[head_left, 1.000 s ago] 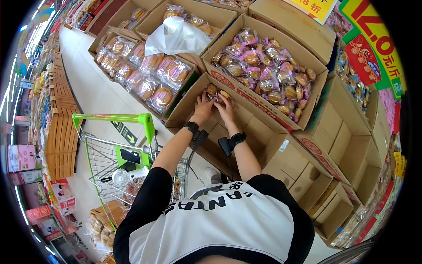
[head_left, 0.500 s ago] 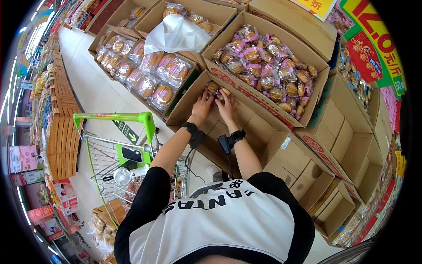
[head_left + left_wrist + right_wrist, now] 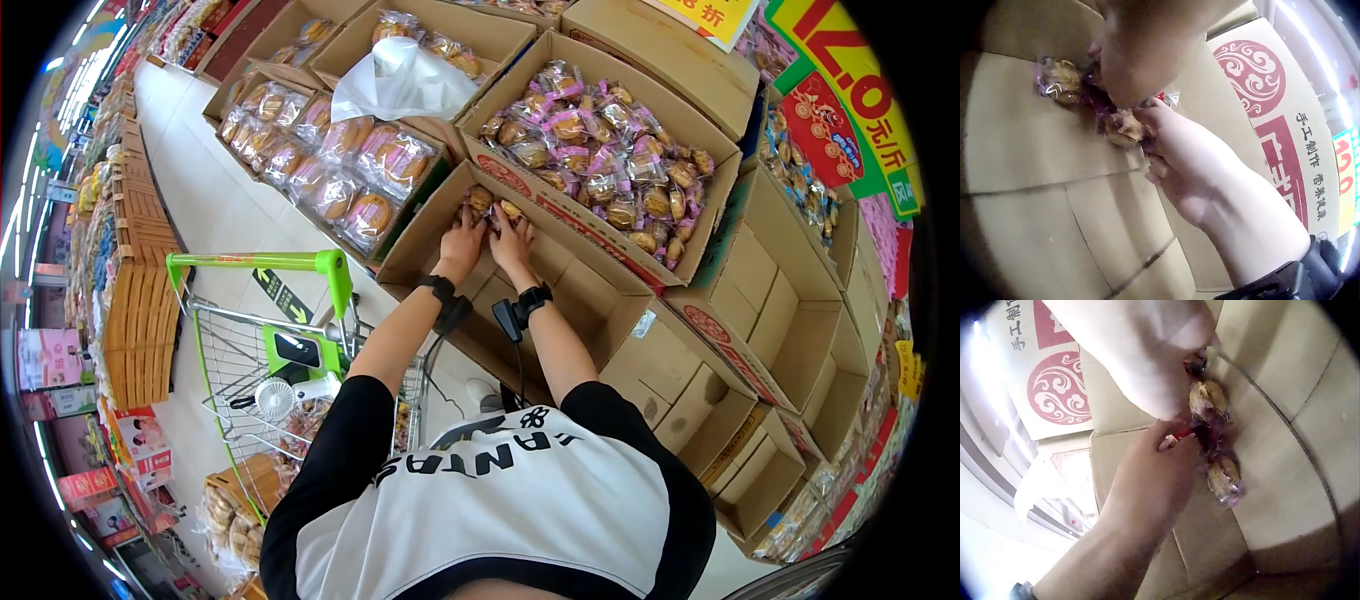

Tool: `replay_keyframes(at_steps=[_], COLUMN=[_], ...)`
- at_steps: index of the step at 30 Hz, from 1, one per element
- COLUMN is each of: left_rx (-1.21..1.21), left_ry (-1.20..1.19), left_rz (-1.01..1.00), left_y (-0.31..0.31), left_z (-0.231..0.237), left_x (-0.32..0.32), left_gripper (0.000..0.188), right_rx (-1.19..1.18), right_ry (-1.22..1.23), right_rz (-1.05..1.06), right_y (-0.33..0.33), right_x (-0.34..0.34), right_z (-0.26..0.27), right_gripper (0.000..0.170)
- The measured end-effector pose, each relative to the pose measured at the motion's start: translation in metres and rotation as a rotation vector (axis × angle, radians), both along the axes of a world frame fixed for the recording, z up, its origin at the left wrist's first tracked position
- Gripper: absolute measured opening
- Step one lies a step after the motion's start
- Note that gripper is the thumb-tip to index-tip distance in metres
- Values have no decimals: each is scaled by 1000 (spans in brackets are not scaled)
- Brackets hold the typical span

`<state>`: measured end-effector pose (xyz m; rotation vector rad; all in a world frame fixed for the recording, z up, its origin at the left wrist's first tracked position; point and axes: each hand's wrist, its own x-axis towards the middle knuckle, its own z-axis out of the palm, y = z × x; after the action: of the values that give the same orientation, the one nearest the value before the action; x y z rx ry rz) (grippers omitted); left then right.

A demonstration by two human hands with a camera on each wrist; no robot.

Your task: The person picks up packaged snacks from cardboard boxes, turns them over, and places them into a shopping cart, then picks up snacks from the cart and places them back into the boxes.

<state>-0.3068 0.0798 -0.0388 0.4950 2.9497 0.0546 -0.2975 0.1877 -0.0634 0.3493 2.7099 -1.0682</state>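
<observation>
Both hands are low in a cardboard box (image 3: 590, 300), close together at its far left corner. Against two small wrapped pastries (image 3: 480, 198) (image 3: 1124, 129) (image 3: 1225, 480), the fingers of the left hand (image 3: 462, 247) (image 3: 1147, 53) (image 3: 1150, 475) bend round the wrapping, with red wrapper showing beside them in the right wrist view. The right hand (image 3: 512, 245) (image 3: 1188, 156) (image 3: 1154, 356) grips the nearer pastry, thumb above and fingers below in the left wrist view. Some fingertips are hidden behind the hands and wrappers.
Beyond the box stands a carton of pink-wrapped pastries (image 3: 600, 150). Flat packs of round cakes (image 3: 340, 170) and a white plastic bag (image 3: 400, 85) lie left of it. A shopping cart (image 3: 260, 262) with a small fan (image 3: 276, 399) stands left; more cartons (image 3: 790, 310) stand right.
The hands stay at the same corner with the pastries, their fingers shifting only slightly. The head view has moved a little.
</observation>
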Motion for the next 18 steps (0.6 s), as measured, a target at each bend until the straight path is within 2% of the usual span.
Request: replay_keyframes(at_steps=[2, 4, 6, 7, 9, 11, 14, 18], left_rx=[52, 187, 271, 358, 366, 374, 329, 459], left_ry=[-40, 21, 79, 138, 82, 27, 42, 245], left_rz=[32, 20, 30, 38, 76, 108, 104, 143], left_y=[-3, -8, -13, -15, -17, -18, -21, -30], left_z=[9, 16, 15, 13, 19, 34, 46, 32], left_x=[0, 3, 2, 1, 0, 3, 6, 9], left_gripper=[40, 40, 39, 37, 35, 32, 40, 33], right_rx=[-7, -14, 73, 72, 69, 54, 19, -92], right_ry=[15, 26, 247, 246, 430, 454, 530, 631], right_rz=[-10, -17, -10, -6, -12, 0, 5, 4], right_y=[1, 1, 2, 3, 4, 6, 7, 9], right_x=[2, 7, 12, 13, 14, 16, 19, 23], right_z=[2, 6, 10, 11, 16, 25, 36, 50], right_gripper=[59, 60, 56, 56, 55, 55, 55, 51])
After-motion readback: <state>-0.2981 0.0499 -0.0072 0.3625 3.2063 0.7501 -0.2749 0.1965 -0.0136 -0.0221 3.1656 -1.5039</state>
